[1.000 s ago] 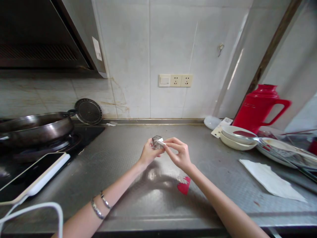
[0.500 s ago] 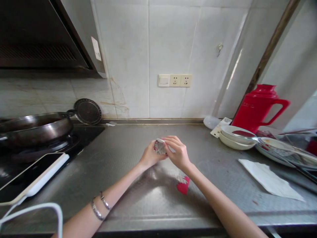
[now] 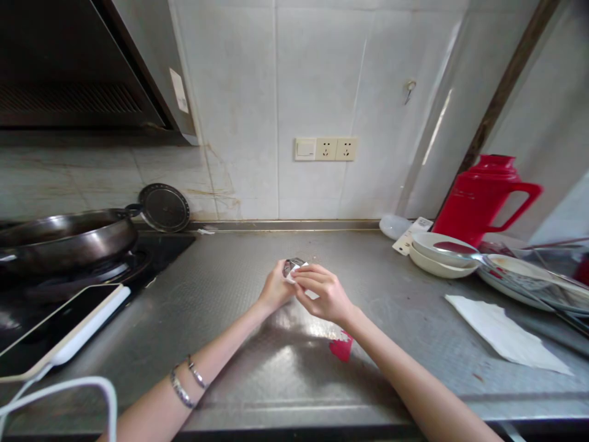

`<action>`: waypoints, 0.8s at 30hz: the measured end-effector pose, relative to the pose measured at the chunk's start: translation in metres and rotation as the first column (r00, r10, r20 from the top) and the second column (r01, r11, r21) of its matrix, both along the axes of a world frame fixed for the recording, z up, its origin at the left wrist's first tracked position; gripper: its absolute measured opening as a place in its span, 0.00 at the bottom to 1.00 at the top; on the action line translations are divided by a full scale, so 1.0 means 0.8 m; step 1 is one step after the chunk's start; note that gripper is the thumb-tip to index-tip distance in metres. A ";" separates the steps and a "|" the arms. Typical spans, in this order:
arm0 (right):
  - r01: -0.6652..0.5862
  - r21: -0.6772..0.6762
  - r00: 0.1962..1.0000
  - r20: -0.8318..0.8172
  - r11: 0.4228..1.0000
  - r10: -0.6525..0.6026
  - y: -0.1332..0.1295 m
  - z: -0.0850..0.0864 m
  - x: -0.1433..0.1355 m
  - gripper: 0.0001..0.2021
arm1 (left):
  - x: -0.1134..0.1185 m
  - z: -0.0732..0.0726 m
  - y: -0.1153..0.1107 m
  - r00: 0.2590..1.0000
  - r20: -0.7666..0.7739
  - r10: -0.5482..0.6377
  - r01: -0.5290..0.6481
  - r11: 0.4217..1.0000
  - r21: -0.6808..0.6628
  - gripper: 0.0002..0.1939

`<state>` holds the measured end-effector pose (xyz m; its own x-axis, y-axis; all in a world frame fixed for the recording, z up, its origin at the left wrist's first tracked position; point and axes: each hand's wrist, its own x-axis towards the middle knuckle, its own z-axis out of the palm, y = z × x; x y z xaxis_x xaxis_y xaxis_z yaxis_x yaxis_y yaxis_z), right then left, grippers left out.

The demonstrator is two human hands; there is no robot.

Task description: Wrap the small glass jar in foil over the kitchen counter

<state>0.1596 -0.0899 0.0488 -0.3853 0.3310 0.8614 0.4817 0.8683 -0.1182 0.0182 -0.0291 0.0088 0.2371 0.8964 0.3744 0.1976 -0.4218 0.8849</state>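
My left hand [image 3: 275, 288] is wrapped round a small, round, shiny see-through vessel [image 3: 289, 266] above the middle of the counter. Its open top faces me, but its exact kind cannot be made out. Against its near right side, my right hand [image 3: 318, 290] pinches a folded white piece of paper or tissue [image 3: 313, 294]. Fingers hide most of both things. Below my right wrist, a red patch with a ragged upper edge [image 3: 340, 348] shows on the steel counter [image 3: 221, 368].
Left stand a steel pan [image 3: 87, 236] on the stove and a white-cased phone [image 3: 69, 325] with a white cable. Right are stacked white bowls [image 3: 437, 264], a red thermos [image 3: 478, 196], plates [image 3: 524, 276] and a white napkin [image 3: 501, 331]. Small crumbs [image 3: 310, 258] lie beyond my hands.
My right hand has turned and moved slightly down across the vessel's mouth, and the white paper shows more. The vessel's opening is more covered. My left hand keeps its hold.
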 end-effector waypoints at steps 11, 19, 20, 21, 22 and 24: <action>0.101 -0.449 0.796 -0.499 0.888 -0.343 0.021 0.003 0.021 0.15 | 0.004 0.013 -0.011 1.000 0.014 0.027 -0.026 0.996 -0.086 0.35; -0.403 -0.733 0.786 -0.584 0.548 -0.203 0.033 -0.004 0.019 0.19 | 0.007 0.024 -0.018 0.987 0.128 -0.093 0.101 0.994 -0.051 0.35; -0.448 -0.740 0.785 -0.594 0.501 -0.175 0.030 -0.002 0.018 0.22 | 0.007 0.024 -0.017 0.985 0.142 -0.097 0.105 0.993 -0.051 0.34; -0.485 -0.742 0.786 -0.602 0.462 -0.141 0.027 -0.001 0.017 0.25 | 0.007 0.025 -0.016 0.983 0.155 -0.097 0.106 0.993 -0.054 0.34; -0.517 -0.739 0.785 -0.611 0.432 -0.105 0.025 0.000 0.017 0.28 | 0.007 0.025 -0.015 0.981 0.168 -0.095 0.106 0.993 -0.060 0.34; -0.565 -0.725 0.773 -0.632 0.394 -0.054 0.023 0.001 0.016 0.31 | 0.007 0.024 -0.014 0.975 0.196 -0.104 0.120 0.990 -0.076 0.34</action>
<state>0.1725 -0.0717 0.0495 -0.2370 0.9414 0.2400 -0.1523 0.2079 -0.9662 0.0236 -0.0402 0.0280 0.2697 0.8993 0.3442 -0.0224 -0.3515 0.9359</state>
